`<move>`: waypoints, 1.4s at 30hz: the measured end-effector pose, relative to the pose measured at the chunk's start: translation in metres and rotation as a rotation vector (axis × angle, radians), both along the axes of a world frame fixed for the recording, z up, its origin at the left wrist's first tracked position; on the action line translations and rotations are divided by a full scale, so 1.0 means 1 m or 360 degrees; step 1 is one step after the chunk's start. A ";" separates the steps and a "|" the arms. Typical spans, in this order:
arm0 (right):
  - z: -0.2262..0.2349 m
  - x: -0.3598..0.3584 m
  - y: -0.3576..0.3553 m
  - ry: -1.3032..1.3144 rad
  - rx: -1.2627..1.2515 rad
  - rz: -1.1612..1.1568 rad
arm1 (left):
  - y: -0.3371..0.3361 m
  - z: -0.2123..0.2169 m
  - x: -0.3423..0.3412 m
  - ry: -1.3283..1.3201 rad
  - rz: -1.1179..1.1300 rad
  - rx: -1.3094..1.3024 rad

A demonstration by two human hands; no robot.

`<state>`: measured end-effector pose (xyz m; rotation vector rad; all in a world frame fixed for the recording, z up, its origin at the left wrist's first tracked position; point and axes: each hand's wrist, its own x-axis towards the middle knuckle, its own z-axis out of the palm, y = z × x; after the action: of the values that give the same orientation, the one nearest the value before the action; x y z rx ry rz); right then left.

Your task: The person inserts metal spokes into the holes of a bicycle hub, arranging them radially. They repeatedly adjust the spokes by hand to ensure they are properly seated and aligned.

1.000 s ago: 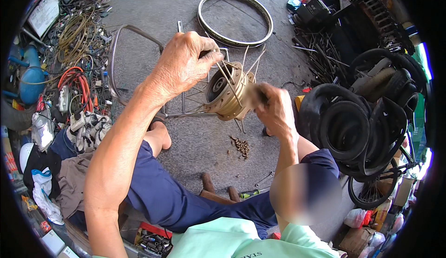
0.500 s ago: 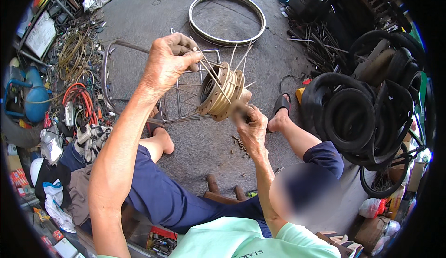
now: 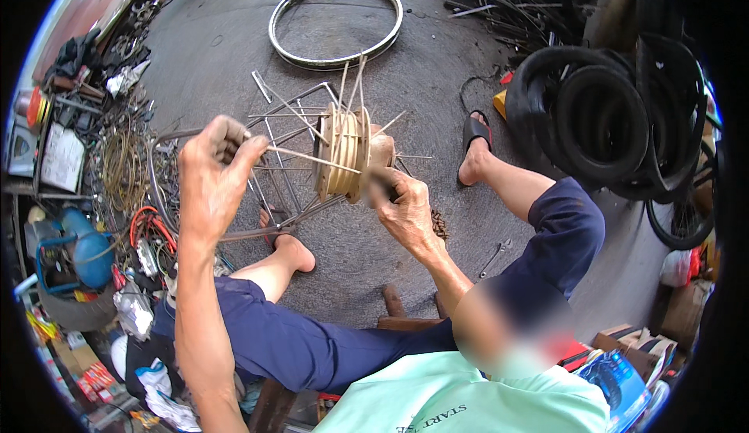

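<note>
A tan, dusty wheel hub point(image 3: 342, 152) with several spokes fanning out of its flanges is held in front of me, above a metal tube frame point(image 3: 242, 236). My left hand point(image 3: 217, 172) is left of the hub, thumb and fingers pinched on the outer end of a spoke point(image 3: 308, 157) that runs across to the flange. At the hub's lower right edge, my right hand point(image 3: 406, 211) has its fingers closed against the flange; a blurred patch hides the fingertips. Other spokes stick up and out to the sides.
Beyond the hub a bare wheel rim point(image 3: 274, 31) lies on the floor. Black tyres point(image 3: 601, 125) are stacked at right. Cables point(image 3: 125, 164), a blue machine point(image 3: 92, 253) and clutter line the left. A wrench point(image 3: 495, 257) and small brown pieces point(image 3: 439, 226) lie near my feet.
My left hand has moved left and down, drawing a spoke out sideways from the hub. The hub has turned, and my view has shifted left.
</note>
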<state>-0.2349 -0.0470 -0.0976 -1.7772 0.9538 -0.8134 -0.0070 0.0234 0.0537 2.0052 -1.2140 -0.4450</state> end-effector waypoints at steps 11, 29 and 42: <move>0.009 0.005 0.005 -0.0096 0.0164 -0.0033 | -0.010 -0.009 0.008 0.0569 0.0201 -0.0007; 0.005 0.000 0.004 -0.0237 0.0334 -0.0047 | 0.002 -0.015 -0.002 0.0476 0.0066 -0.0151; 0.003 0.000 0.007 -0.0214 0.0270 -0.0007 | 0.013 -0.029 -0.003 0.0890 0.0380 -0.0230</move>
<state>-0.2352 -0.0399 -0.0945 -1.5555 0.9107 -0.8191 -0.0098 0.0365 0.0246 1.7106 -0.6348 -0.7148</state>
